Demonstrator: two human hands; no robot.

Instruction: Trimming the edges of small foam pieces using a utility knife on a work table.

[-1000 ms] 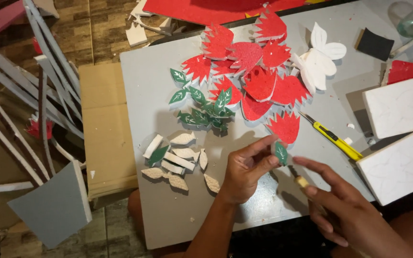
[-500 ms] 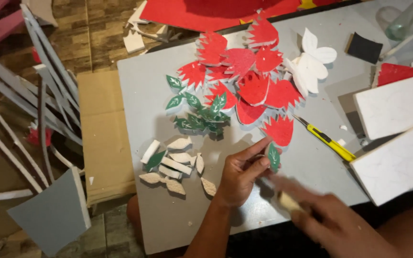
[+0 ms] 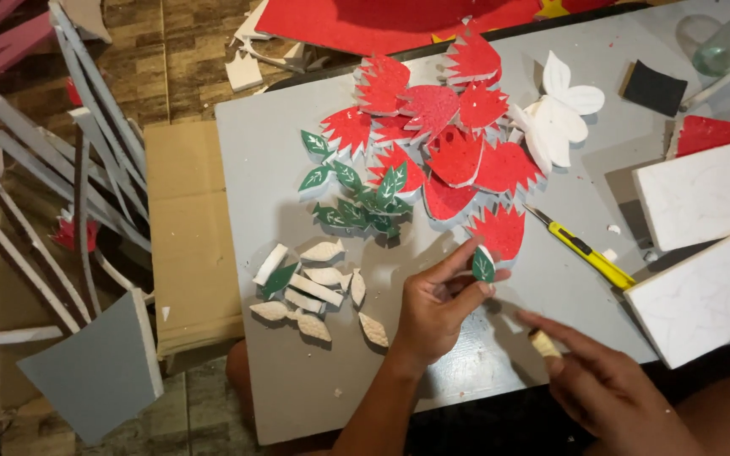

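Right — your left hand (image 3: 437,308) pinches a green leaf (image 3: 483,265) upright on the table (image 3: 280,169), just below the red petals (image 3: 441,143). Your right hand (image 3: 601,384) — fingers loosely extended, holding nothing — hovers right of the leaf.

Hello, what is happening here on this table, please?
A person sits at a grey table covered with craft cut-outs. The left hand pinches a small green leaf. The right hand hovers beside it, holding something small that is blurred. Red flower shapes, more green leaves and a yellow knife lie nearby.
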